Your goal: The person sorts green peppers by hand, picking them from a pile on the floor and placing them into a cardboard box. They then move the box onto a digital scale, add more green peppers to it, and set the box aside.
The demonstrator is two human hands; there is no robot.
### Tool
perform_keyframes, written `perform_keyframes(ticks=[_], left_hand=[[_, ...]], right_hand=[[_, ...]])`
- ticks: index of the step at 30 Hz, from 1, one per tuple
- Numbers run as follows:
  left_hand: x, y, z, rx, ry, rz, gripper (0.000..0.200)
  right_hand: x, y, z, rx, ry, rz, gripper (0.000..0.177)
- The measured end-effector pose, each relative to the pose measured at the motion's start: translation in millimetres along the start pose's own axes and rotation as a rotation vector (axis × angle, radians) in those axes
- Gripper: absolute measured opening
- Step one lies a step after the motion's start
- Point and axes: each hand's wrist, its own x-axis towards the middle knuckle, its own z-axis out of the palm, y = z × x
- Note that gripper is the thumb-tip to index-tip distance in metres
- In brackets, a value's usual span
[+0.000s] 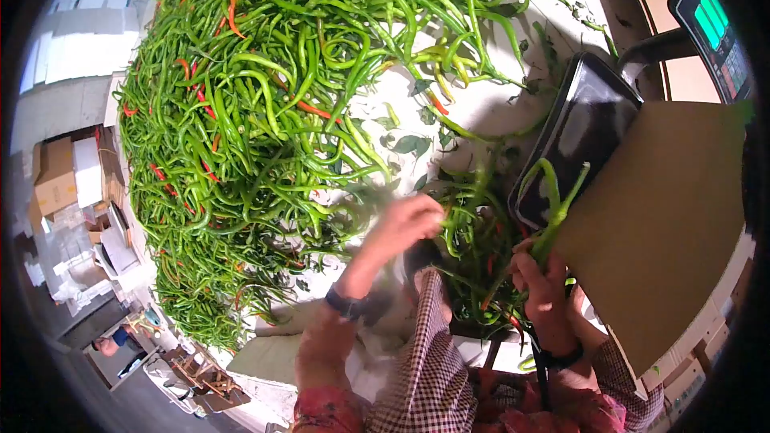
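Note:
My right hand (pixel 542 282) is closed around a few long green chili peppers (pixel 552 220), their curved ends standing up above the fingers. My left hand (pixel 411 220), with a dark band on its wrist, is over the white surface near the middle. Its fingers are curled in, slightly blurred, and I cannot make out what is in them. Beneath and between the hands lies a smaller heap of green chilies (pixel 473 265) with some red ones among them. The large pile of chili peppers (pixel 265 112), mostly green with scattered red, spreads left and beyond my left hand.
A black scale platform (pixel 573 144) stands right of the peppers, its display (pixel 712 28) lit green. A brown cardboard sheet (pixel 666 232) leans beside my right hand. Loose leaves (pixel 409 144) lie on the white surface (pixel 481 104). Cardboard boxes (pixel 56 176) and another person (pixel 112 342) are at far left.

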Motion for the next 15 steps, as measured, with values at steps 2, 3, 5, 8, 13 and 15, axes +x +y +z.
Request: perform_keyframes(ticks=[2,3,5,8,13,15], left_hand=[[25.2,-18.7,9.0,0.423,0.039,0.437,0.017],[44.2,-23.2,16.2,0.56,0.233,0.464,0.018],[82.7,-10.3,28.5,0.736,0.518,0.565,0.02],[139.0,-1.8,29.4,0.983,0.583,0.604,0.02],[139.0,13.7,31.8,1.048,0.569,0.704,0.015],[118.3,23.3,19.7,0.61,0.413,0.507,0.015]], right_hand=[[-4.3,-2.8,0.0,-0.03,0.021,0.019,0.013],[-6.8,-3.7,-1.0,-0.057,0.039,0.037,0.014],[-4.8,8.3,-3.0,-0.042,0.012,0.02,0.014],[-5.3,11.0,1.7,-0.065,0.002,-0.019,0.013],[-6.1,11.4,-6.0,-0.097,0.015,-0.016,0.013],[-2.9,17.4,-9.4,-0.044,0.013,-0.058,0.015]])
